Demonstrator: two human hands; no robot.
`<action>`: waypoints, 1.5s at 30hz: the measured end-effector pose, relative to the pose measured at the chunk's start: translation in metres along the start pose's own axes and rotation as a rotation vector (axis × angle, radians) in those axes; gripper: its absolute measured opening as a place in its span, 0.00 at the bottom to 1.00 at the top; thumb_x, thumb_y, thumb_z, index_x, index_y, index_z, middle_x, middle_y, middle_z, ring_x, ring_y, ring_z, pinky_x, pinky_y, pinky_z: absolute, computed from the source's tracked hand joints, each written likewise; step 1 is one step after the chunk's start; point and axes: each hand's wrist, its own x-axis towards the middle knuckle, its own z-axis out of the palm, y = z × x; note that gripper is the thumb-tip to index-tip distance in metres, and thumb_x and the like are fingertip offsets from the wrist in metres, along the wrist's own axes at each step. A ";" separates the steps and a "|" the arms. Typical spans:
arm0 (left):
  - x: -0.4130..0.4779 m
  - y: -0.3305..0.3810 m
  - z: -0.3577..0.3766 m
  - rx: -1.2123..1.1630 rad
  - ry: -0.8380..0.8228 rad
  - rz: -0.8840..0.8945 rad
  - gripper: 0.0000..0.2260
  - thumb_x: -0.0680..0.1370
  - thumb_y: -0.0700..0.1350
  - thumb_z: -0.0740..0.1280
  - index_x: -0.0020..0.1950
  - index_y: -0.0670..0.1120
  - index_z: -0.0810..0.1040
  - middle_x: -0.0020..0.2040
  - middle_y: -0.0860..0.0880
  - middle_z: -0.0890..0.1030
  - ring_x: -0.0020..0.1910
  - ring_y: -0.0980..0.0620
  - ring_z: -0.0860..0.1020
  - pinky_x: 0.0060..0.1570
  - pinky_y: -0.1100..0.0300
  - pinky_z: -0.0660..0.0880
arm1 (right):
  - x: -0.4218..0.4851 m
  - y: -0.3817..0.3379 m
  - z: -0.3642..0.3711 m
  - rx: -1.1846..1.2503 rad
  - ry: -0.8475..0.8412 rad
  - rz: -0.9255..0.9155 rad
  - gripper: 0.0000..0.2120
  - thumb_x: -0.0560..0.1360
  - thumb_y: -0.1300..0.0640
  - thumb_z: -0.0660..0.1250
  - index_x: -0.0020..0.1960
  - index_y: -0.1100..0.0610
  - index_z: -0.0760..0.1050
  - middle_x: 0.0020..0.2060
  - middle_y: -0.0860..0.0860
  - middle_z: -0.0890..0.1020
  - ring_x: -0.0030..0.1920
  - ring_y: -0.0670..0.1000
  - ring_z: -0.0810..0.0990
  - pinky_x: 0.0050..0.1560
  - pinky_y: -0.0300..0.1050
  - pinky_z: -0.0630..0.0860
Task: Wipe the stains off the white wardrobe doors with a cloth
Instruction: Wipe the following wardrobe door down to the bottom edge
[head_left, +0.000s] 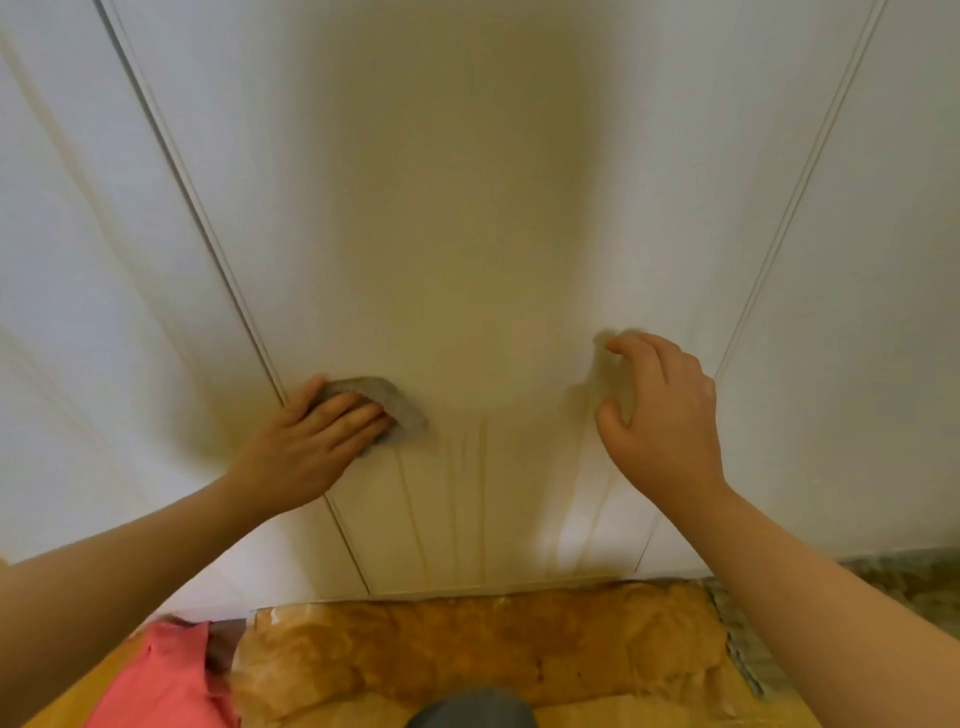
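Head view: left hand (306, 447) with straight fingers pressing the grey cloth (387, 402) flat against the white wardrobe door (467, 208), just right of the seam (249, 322) between doors; right hand (665, 410) loosely curled, holding nothing, fingertips at the same door. Keep pressure even across the cloth, work down over the faint vertical lines (470, 467) below it (drips or grooves, hard to tell), overlap passes, turn to a clean face once soiled, brace lightly with the free hand

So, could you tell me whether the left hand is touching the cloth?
Touching. The head view shows the left hand pressing the grey cloth against the wardrobe door.
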 end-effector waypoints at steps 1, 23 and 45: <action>0.012 0.006 0.004 0.002 0.053 -0.021 0.28 0.79 0.42 0.59 0.77 0.41 0.53 0.76 0.41 0.57 0.75 0.41 0.56 0.74 0.44 0.49 | -0.002 0.000 0.005 0.009 0.003 0.000 0.23 0.64 0.62 0.61 0.59 0.60 0.74 0.57 0.57 0.77 0.53 0.61 0.76 0.51 0.50 0.64; 0.006 0.080 0.034 -0.045 0.090 -0.248 0.16 0.78 0.46 0.60 0.63 0.43 0.71 0.59 0.46 0.71 0.56 0.44 0.70 0.71 0.41 0.51 | -0.061 -0.012 0.106 0.070 0.146 0.184 0.19 0.67 0.58 0.54 0.55 0.60 0.74 0.48 0.56 0.78 0.50 0.49 0.69 0.48 0.46 0.64; 0.002 0.180 0.017 -0.103 -0.250 -0.853 0.26 0.77 0.51 0.55 0.72 0.41 0.57 0.71 0.42 0.58 0.70 0.40 0.58 0.72 0.45 0.40 | -0.113 -0.032 0.153 0.361 0.230 0.333 0.22 0.65 0.63 0.61 0.59 0.63 0.73 0.53 0.60 0.76 0.53 0.62 0.74 0.54 0.51 0.67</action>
